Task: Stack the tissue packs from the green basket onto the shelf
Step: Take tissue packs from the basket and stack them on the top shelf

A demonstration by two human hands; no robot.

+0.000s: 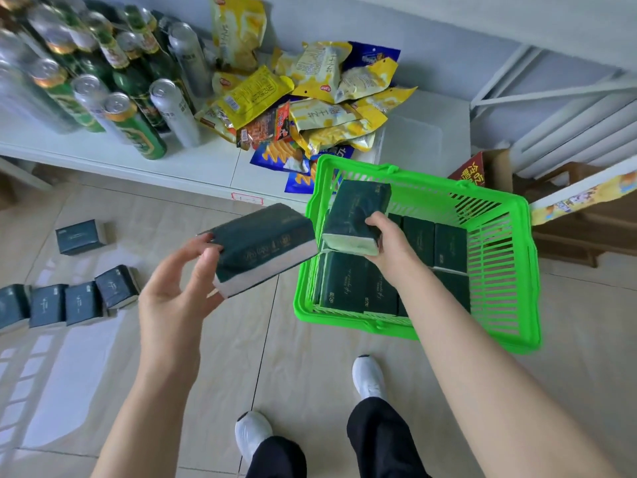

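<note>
I have the left hand (179, 281) at centre frame gripping one dark green tissue pack (265, 246) by its near end: thumb on the top face, fingers curled underneath. The pack is tilted and held in the air over the tiled floor (310, 374), just left of the green basket (531, 270). The right hand (389, 239) grips a second tissue pack (358, 215) above the basket's left half; its thumb lies on the dark face and its fingers wrap the pale end, though I cannot tell how far they spread behind it. More packs (355, 288) sit inside the basket – some flat at the near left, some on edge toward the middle.

The basket rests on the floor at right of centre, its far corner just beside the white shelf (172, 160) that runs across the upper left; cans (103, 81) stand on that shelf at upper left, and snack bags (310, 98) are heaped at upper centre. At the left edge a row of packs (62, 305) stands on the floor, with one lone pack (81, 236) apart above it. White shoes (368, 377) show at the bottom – one below the basket, one nearer the lower edge.
</note>
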